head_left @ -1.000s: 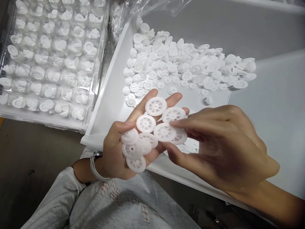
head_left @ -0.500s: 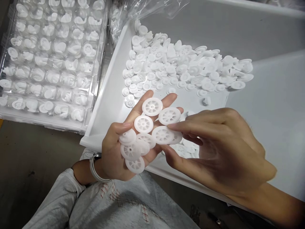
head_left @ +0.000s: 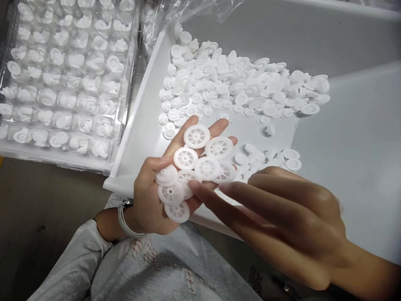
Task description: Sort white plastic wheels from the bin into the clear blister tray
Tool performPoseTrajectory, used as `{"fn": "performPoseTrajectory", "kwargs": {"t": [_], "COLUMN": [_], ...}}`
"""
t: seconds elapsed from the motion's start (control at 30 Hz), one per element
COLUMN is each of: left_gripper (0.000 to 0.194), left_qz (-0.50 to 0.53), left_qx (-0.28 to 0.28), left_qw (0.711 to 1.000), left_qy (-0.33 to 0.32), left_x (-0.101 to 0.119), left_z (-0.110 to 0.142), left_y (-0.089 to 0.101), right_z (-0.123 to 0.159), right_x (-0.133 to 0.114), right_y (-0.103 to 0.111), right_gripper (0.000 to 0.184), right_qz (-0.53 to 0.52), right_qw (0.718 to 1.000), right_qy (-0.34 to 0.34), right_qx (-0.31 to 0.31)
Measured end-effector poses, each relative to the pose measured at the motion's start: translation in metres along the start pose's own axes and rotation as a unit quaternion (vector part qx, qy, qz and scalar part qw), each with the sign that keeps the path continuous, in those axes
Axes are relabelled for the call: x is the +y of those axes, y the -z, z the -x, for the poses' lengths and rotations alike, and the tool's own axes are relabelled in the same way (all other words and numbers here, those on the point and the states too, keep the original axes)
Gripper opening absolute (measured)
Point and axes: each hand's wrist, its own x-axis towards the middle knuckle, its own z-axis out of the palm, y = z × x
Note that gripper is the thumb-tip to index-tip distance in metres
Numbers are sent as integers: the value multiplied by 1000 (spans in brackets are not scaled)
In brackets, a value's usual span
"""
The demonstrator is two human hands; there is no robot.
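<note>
My left hand [head_left: 152, 209] is palm up over the near edge of the bin and holds several white plastic gear wheels [head_left: 196, 136]. They lie spread over the palm and fingers, partly overlapping, some with spokes and a centre hole showing. My right hand [head_left: 291, 221] is just to the right of them, slightly blurred, with its fingers stretched out. One fingertip touches or nearly touches a wheel [head_left: 207, 168] in the middle of the group. I see nothing held in the right hand.
A white bin [head_left: 354, 138] holds a big heap of loose white gears [head_left: 250, 85] and a smaller pile [head_left: 292, 159] behind my right hand. At left, a clear compartment tray [head_left: 67, 98] has white parts in its pockets. Clear plastic film [head_left: 200, 10] lies at the back.
My right hand has shifted down and left over the wheels, its fingers straightening from a pinch at one wheel. The wheels at the palm's right side have moved slightly apart.
</note>
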Motion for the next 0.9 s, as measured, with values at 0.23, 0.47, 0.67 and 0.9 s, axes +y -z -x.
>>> {"fn": "performPoseTrajectory", "kwargs": {"t": [0.23,0.47,0.67,0.9], "left_gripper": [67,64,65,68], "left_qz": [43,58,67,53], "left_qx": [35,69,71,114], "left_qw": [998,994,993,990], "left_qy": [3,-63,-64,-58], "left_x": [-2,0,-1,-1], "left_z": [-1,-1,-3,-3], "left_y": [4,-1,0,0], "right_z": [-16,-10,-12,-15], "right_x": [-15,-8,-10,-5], "right_y": [7,1,4,5], "right_gripper": [24,20,20,30], "right_qz": [128,126,129,129], "right_qw": [944,945,945,934], "right_qy": [298,289,293,329], "right_qx": [64,85,68,53]}}
